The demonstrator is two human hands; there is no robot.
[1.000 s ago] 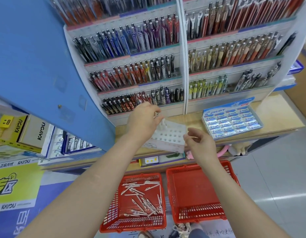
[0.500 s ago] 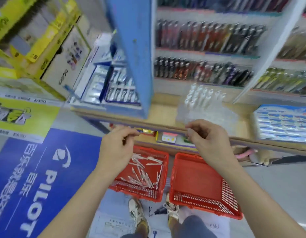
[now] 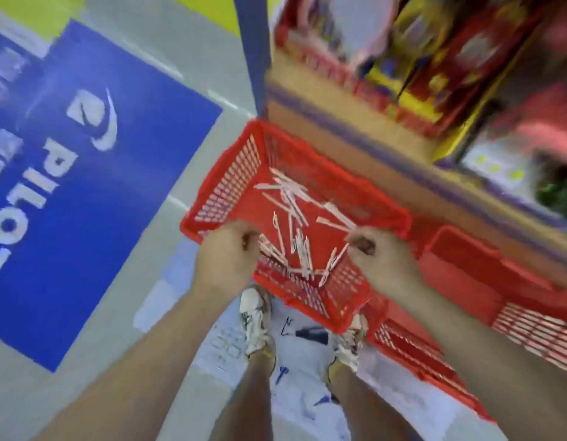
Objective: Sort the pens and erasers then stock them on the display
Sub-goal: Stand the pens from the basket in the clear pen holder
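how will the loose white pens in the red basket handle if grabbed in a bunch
The white pens look thin and straight, so probably stiff and light. They lie criss-crossed in the red basket, so a handful would likely come up splayed, some slipping free. Any dropped should stay inside its walls.

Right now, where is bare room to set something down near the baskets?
Free: inside the right red basket; the grey floor between the blue PILOT sign and the left red basket. Crowded: that left basket, strewn with white pens.
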